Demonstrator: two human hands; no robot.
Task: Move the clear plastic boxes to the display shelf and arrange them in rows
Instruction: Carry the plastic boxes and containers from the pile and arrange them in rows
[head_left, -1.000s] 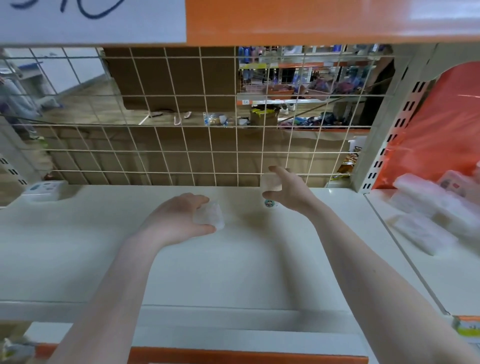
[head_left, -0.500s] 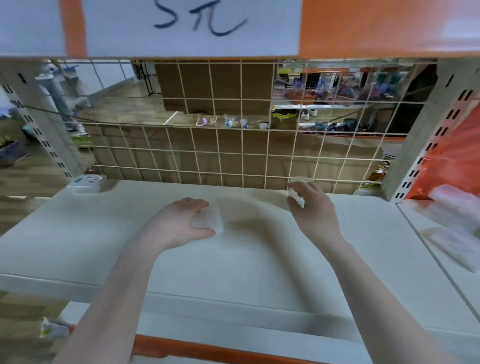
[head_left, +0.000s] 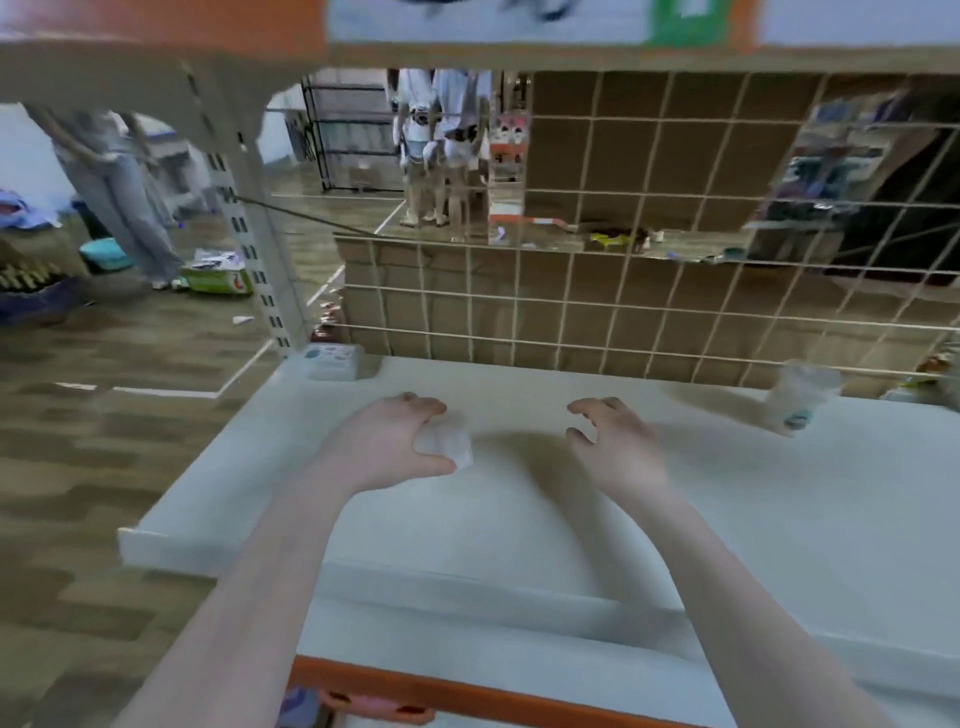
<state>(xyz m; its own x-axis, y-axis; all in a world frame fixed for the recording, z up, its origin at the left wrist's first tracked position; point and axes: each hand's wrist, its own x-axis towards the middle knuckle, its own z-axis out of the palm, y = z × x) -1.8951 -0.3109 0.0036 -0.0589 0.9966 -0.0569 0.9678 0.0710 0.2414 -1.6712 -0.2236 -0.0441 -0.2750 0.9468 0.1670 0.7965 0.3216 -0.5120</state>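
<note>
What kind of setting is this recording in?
Probably a retail shop or stockroom: a white display shelf with a wire-grid back panel, a handwritten sign on the orange shelf edge above, more shelving behind.

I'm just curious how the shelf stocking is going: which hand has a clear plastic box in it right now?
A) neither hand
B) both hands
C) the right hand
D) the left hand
D: the left hand grips a clear box; the right hand hovers empty above the shelf.
</note>
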